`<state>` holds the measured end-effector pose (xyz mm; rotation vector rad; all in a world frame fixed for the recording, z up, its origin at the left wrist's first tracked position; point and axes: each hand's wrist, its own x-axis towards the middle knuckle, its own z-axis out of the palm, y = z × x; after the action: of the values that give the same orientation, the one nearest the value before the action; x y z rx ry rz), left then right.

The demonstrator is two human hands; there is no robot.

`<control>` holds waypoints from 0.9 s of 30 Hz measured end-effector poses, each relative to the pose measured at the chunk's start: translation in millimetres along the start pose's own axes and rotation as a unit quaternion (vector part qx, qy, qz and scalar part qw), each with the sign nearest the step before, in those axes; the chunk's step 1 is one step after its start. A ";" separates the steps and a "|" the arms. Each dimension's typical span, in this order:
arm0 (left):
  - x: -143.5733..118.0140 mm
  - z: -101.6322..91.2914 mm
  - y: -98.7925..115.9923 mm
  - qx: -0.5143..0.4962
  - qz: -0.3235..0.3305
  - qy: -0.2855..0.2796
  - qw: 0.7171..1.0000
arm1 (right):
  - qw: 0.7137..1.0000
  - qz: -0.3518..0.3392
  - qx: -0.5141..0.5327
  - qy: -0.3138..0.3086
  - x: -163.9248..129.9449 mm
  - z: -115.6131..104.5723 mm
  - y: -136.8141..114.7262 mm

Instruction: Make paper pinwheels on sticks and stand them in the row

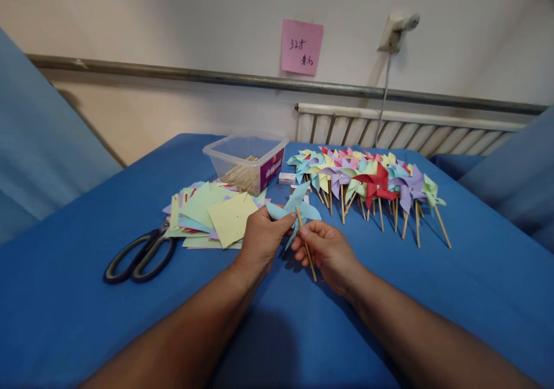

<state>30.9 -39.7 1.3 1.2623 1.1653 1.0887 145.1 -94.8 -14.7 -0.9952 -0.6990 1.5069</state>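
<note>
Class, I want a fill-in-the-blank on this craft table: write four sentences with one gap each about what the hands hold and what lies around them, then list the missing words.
1. The left hand and right hand hold a light blue paper ____ on a wooden stick.
2. The black ____ lie left of the paper squares.
3. The finished pinwheels lie in a row to the ____ of the hands.
4. The clear plastic box holds wooden ____.

Missing words: pinwheel; scissors; right; sticks
</note>
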 end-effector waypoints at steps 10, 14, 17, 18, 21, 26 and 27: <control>0.6 -0.3 0.2 0.039 0.012 0.027 0.999 | 1.000 -0.002 -0.011 0.016 0.4 0.5 1.5; 0.8 -0.2 -1.0 0.027 0.008 0.025 0.999 | 1.000 -0.005 -0.004 0.010 -0.2 0.9 1.5; 0.6 -0.2 -1.5 0.019 0.010 0.022 1.000 | 1.000 -0.003 -0.001 0.003 -1.1 0.4 0.8; 0.7 -0.3 -1.8 0.018 0.012 0.021 1.000 | 1.000 -0.002 0.000 0.002 -1.3 0.1 0.5; 1.1 -0.9 -2.9 0.025 0.018 0.022 0.999 | 1.000 0.003 0.006 -0.004 -1.7 -0.6 0.0; 2.0 -1.5 -4.8 0.045 0.019 0.029 0.998 | 0.999 0.014 0.023 -0.018 -1.5 -1.5 0.4; 1.9 -1.5 -4.7 0.049 0.020 0.033 0.998 | 0.999 0.015 0.025 -0.020 -1.5 -1.6 0.5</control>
<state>29.5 -37.8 -3.4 1.3387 1.2614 1.1203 146.2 -96.6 -15.6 -0.9439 -0.6734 1.5668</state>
